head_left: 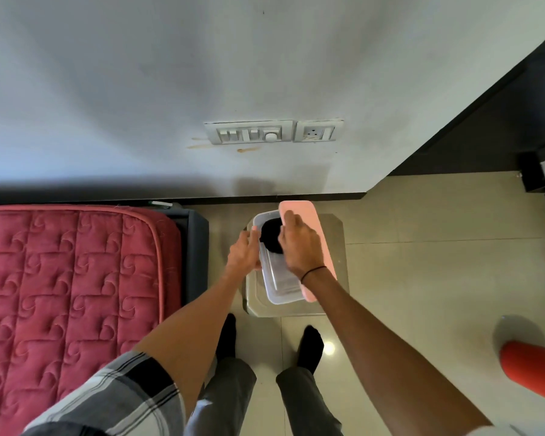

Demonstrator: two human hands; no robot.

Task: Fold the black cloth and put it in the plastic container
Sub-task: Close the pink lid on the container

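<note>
A clear plastic container point(279, 286) stands on a small beige stool point(334, 247). The black cloth point(272, 236) lies bunched inside it at the far end. My left hand point(244, 251) grips the container's left wall. My right hand point(299, 243) holds a pink lid point(320, 243), which lies tilted over the container's right side and partly covers it. The cloth's right part is hidden behind my right hand.
A red quilted mattress point(70, 294) on a dark frame fills the left. The white wall with a switch panel point(249, 133) is just behind the stool. An orange object point(532, 369) sits at the lower right on the tiled floor. My feet stand just before the stool.
</note>
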